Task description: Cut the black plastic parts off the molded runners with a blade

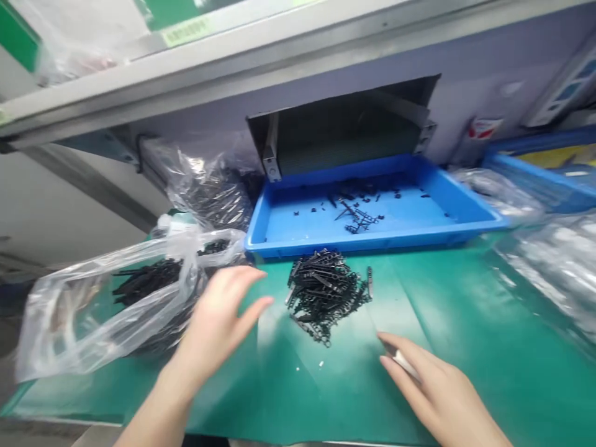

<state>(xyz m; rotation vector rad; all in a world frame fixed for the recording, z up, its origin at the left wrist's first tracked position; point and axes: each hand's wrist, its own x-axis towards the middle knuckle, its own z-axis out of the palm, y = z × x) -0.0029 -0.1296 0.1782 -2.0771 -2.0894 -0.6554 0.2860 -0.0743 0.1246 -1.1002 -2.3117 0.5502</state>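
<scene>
Left hand (221, 313) open, thumb apart, beside the plastic bag (100, 344); right hand (437, 385) clamped on perhaps a white tool (406, 365)

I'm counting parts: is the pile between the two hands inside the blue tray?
No, the black pile lies on the green surface, in front of the blue tray.

A green-topped table (465, 292) spreads from four to eight o'clock, catching pale light. A grey metal shelf beam (279, 59) runs from ten to two o'clock, before a lilac wall (475, 74) with a dark opening (344, 133) at twelve.
</scene>
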